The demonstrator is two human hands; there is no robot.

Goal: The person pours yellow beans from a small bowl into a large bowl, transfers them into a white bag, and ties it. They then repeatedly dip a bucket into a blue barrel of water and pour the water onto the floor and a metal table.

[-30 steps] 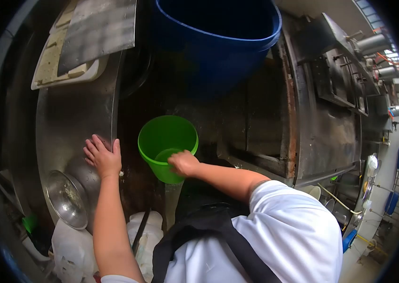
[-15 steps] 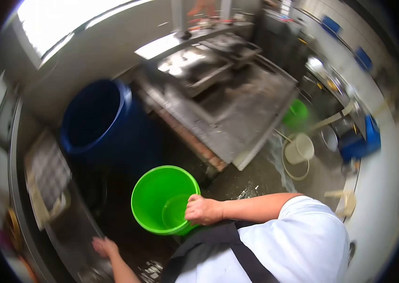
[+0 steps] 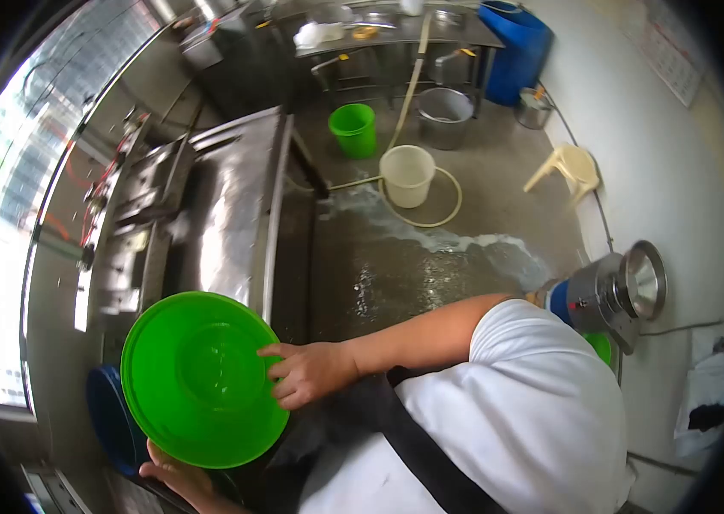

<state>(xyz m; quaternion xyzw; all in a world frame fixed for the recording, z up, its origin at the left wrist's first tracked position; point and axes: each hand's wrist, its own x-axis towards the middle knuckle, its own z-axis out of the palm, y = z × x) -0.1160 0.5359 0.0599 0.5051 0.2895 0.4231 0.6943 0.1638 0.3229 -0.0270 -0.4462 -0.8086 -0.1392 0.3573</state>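
A bright green plastic bucket [image 3: 223,364] is tilted in front of me, its open mouth facing up towards the camera. A few wet streaks shine on its inner bottom. My right hand [image 3: 315,373] lies over the near right rim, fingers inside the wall, the index finger stretched and the others bent; its thumb is hidden. At the bottom edge of the bucket, my left hand [image 3: 178,475] supports the outside of the rim, partly hidden behind it. Beyond the bucket's left side, a large blue barrel [image 3: 112,420] shows in part.
A steel counter with burners [image 3: 233,188] runs along the left. On the wet floor [image 3: 396,265] stand a white bucket [image 3: 407,176] with a hose [image 3: 456,206], another green bucket [image 3: 353,133] and a grey pot [image 3: 446,116]. A cream stool [image 3: 572,167] and a steel machine [image 3: 598,291] are at right.
My view has swung round to the right. The green bucket has moved left and its mouth turned more towards the camera. My left hand, earlier apart from it, now touches its rim.
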